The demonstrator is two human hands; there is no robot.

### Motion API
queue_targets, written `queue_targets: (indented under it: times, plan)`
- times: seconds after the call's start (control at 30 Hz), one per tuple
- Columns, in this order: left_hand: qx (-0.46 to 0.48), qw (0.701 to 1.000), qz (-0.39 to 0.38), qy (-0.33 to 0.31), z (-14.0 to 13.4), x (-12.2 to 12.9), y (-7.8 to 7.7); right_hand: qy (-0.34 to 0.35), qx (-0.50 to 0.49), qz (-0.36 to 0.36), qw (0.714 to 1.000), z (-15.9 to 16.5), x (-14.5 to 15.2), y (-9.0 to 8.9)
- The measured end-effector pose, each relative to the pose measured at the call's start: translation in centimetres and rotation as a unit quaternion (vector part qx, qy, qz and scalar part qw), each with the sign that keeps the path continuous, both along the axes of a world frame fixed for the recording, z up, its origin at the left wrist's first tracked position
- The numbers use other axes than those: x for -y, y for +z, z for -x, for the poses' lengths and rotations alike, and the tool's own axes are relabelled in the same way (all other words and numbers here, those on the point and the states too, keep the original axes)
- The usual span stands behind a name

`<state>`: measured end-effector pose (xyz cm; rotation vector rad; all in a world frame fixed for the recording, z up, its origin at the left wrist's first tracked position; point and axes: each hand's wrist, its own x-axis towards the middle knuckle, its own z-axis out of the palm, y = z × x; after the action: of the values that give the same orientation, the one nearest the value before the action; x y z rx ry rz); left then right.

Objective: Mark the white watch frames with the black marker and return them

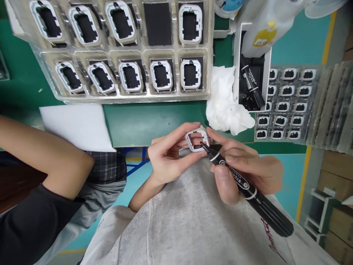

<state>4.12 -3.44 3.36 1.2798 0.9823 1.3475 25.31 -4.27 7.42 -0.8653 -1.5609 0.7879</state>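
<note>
My left hand (172,151) pinches a small white watch-case frame (189,141) by its edges, just in front of my body. Between the fingers and thumb of my right hand (242,165) lies a black marker pen (248,189), slanting down to the right. Its dark tip meets, or nearly meets, the lower right inner edge of the frame. Some right fingertips also rest by the frame's right side. Similar frames sit in a clear plastic tray (132,97) beyond my hands; one upper pocket shows only its black pad (158,24).
Crumpled white tissue (224,103) lies beside a white box (236,66) holding another black marker (252,86) and a plastic bottle (264,33). More frames fill a tray (292,99) at right. A co-worker's arm (46,147) reaches in from the left, over white foam sheet (77,123).
</note>
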Motion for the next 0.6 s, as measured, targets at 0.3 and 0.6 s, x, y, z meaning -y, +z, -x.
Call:
queue_targets:
  times: [0.3, 0.6]
  plan:
    - [-0.142, 0.986, -0.06, 0.063, -0.1, 1.1, 1.9, -0.058, 0.007, 0.026, 0.998, 1.2, 1.6, -0.5]
    - [-0.129, 0.988, -0.069, 0.041, 0.2, 1.0, 0.8, -0.018, 0.019, -0.057, 0.998, 0.6, -0.4, -0.2]
